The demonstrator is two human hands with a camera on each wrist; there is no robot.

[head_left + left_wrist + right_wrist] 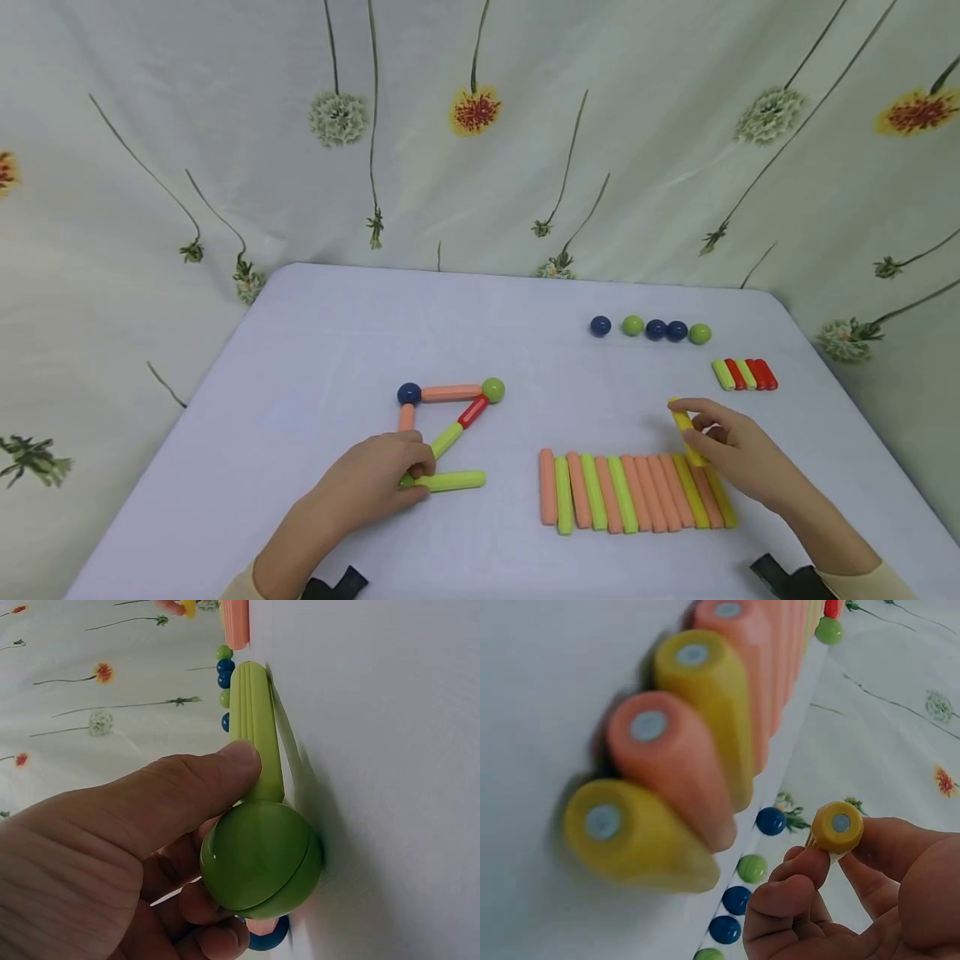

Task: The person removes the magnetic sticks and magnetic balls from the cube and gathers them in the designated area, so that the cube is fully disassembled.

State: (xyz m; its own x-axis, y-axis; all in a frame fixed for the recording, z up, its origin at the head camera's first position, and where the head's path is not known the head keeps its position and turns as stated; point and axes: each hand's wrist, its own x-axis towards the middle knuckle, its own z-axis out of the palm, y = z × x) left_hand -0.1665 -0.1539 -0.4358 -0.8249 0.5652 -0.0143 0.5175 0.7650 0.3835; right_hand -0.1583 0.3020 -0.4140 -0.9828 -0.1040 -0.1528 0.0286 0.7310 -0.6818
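Yellow stick [682,421] in right grip [738,454], closed in a pinch, near more sticks [637,493] (mostly pink); green ball [259,859] and green stick [457,481] in left grip [375,479], closed on both.

Cream sleeves [868,583] are worn with angular black wrist pieces [804,585].

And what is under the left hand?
Beneath the left hand is a green ball, clear in the left wrist view, touching a lime stick. In the head view, the hand hides the near ends of a salmon stick and a slanted stick.
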